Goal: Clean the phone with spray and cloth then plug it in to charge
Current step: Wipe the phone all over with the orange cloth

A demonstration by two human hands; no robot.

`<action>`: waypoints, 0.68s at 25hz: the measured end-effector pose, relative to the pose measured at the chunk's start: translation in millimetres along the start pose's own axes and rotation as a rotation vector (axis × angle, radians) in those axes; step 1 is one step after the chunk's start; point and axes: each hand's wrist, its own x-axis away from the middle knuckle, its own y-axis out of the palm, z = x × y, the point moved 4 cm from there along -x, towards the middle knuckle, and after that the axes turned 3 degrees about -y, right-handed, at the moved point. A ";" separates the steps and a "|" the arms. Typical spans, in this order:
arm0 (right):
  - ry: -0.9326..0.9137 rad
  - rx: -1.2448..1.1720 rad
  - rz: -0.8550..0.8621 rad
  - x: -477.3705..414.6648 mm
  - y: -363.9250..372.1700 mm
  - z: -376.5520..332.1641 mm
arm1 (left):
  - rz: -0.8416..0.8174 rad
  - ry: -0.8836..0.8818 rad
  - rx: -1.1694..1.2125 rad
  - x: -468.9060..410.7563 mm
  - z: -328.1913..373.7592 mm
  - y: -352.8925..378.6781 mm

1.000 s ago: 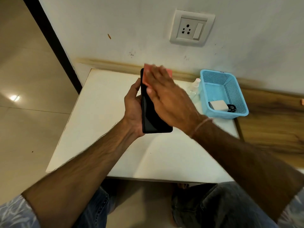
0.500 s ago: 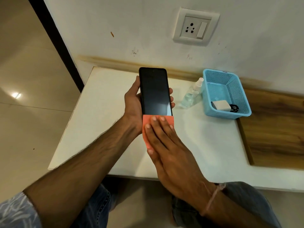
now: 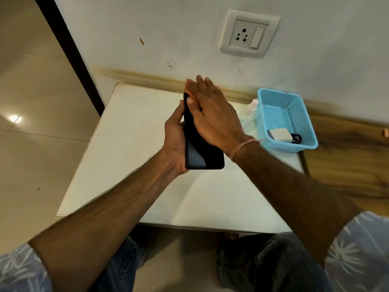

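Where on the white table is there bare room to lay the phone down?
The table's left half, from the wall edge to the near edge, is bare, as is the near strip under the forearms. The far right corner is crowded: the spray bottle stands beside the blue basket holding the charger.

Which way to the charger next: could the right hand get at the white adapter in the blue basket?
Probably yes: the adapter lies uncovered in the open-topped basket, beside the right hand, which is pressed flat on the phone.

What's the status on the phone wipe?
Left hand grips phone. Right hand flat on screen, cloth barely visible beneath. Charger in basket, unplugged.
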 end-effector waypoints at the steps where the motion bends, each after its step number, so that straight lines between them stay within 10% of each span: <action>1: -0.019 0.003 0.022 7.0 2.2 -2.1 | -0.020 -0.015 0.005 1.0 0.9 0.6; 10: -0.160 -0.024 -0.087 163.5 31.8 -33.9 | -0.123 -0.022 -0.008 1.5 3.3 -3.4; 17: -0.078 -0.043 -0.040 66.8 2.8 -17.5 | -0.058 -0.006 -0.033 -1.6 2.9 -4.2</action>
